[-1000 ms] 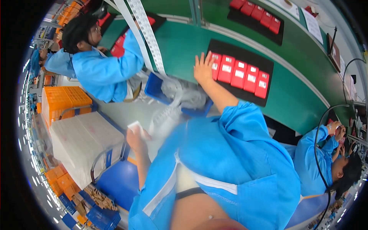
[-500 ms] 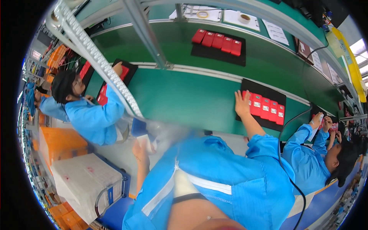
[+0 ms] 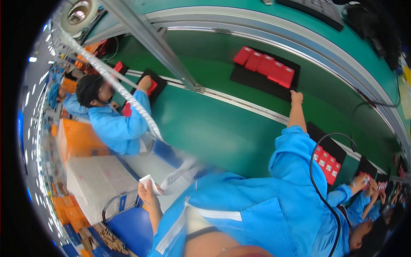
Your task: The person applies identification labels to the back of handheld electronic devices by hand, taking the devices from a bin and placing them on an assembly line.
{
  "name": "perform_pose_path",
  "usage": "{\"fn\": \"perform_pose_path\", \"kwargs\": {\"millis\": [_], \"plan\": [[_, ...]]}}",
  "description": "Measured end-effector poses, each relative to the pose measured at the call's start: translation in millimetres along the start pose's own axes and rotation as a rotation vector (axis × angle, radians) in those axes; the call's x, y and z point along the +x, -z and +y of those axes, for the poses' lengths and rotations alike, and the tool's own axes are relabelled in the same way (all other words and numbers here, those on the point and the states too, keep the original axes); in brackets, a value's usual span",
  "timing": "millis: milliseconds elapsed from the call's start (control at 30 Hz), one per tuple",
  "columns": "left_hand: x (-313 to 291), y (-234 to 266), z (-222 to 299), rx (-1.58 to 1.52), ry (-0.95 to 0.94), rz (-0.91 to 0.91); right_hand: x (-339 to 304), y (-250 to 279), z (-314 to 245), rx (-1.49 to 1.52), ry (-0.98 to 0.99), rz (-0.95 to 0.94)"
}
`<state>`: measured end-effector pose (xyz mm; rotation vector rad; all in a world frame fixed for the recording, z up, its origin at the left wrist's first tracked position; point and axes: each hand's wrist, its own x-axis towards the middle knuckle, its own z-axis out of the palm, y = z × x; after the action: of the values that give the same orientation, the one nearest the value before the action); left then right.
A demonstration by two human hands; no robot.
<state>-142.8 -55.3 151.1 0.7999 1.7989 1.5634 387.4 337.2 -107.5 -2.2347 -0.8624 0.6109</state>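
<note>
My right hand [image 3: 296,97] reaches far across the bench, its fingers closed on the near right corner of a black tray [image 3: 239,77]. Several flat red cases [image 3: 265,65] lie in a row on that tray. At the lower left, clear of the bench edge, my left hand [image 3: 148,193] pinches a folded piece of white paper [image 3: 147,183]. A longer white strip with dark printing [image 3: 176,176] hangs beside it; whether the two are joined I cannot tell. By my right sleeve, another black tray [image 3: 332,143] carries several red cases with pale labels [image 3: 326,165], partly hidden by the sleeve.
A metal post [image 3: 150,40] and a slanted white perforated rail [image 3: 113,81] stand left of the green bench [image 3: 201,120]. A black cable [image 3: 314,180] loops over my right arm. Co-workers in blue [image 3: 117,128] sit on both sides. A white-covered box [image 3: 98,184] stands lower left.
My right hand has left the near tray of labelled cases and reached forward to the far tray's corner. My left hand has lowered slightly with the paper. The view has turned.
</note>
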Motion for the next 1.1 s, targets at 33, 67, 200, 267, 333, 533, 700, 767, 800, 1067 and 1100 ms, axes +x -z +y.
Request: {"fn": "perform_pose_path", "kwargs": {"millis": [33, 67, 200, 267, 333, 533, 700, 767, 800, 1067, 1100], "plan": [[-3.2, 6.8, 3.8, -0.010, 0.014, 0.066, 1.6, -2.2, 0.0, 0.065, -0.008, -0.062], [-5.5, 12.5, 6.0, 0.002, -0.002, 0.096, 0.3, -2.0, 0.3, 0.128, -0.019, -0.124], [-3.3, 26.9, 5.8, -0.028, -0.014, 0.122, -27.8, 3.0, -3.4, 0.380, -0.009, -0.420], [8.6, 23.8, -1.5, -0.054, 0.011, 0.062, -61.0, -4.1, -6.5, 0.881, -0.122, -0.388], [25.1, 14.6, -10.6, -0.012, 0.061, 0.059, -108.3, -20.4, -13.2, 0.886, -0.136, -0.357], [58.9, -7.4, -27.8, -0.067, 0.007, -0.296, -295.8, -13.1, 19.4, 0.921, -0.270, -0.455], [72.8, 1.7, -35.6, -0.116, 0.058, -0.403, -367.9, 68.8, 118.3, 0.654, -0.260, -0.471], [78.9, 3.4, -41.9, -0.098, 0.066, -0.433, -368.6, 81.4, 136.5, 0.524, -0.291, -0.439], [82.6, 2.8, -44.3, -0.114, 0.101, -0.444, -363.7, 86.4, 136.2, 0.431, -0.267, -0.428], [106.0, -18.4, 23.3, -0.243, -0.154, -0.668, -378.9, 122.5, -89.9, -0.535, 0.587, -0.131], [102.9, -22.2, 37.8, -0.247, -0.306, -0.614, -397.6, 115.7, -131.2, -0.077, 0.787, -0.268]]}}
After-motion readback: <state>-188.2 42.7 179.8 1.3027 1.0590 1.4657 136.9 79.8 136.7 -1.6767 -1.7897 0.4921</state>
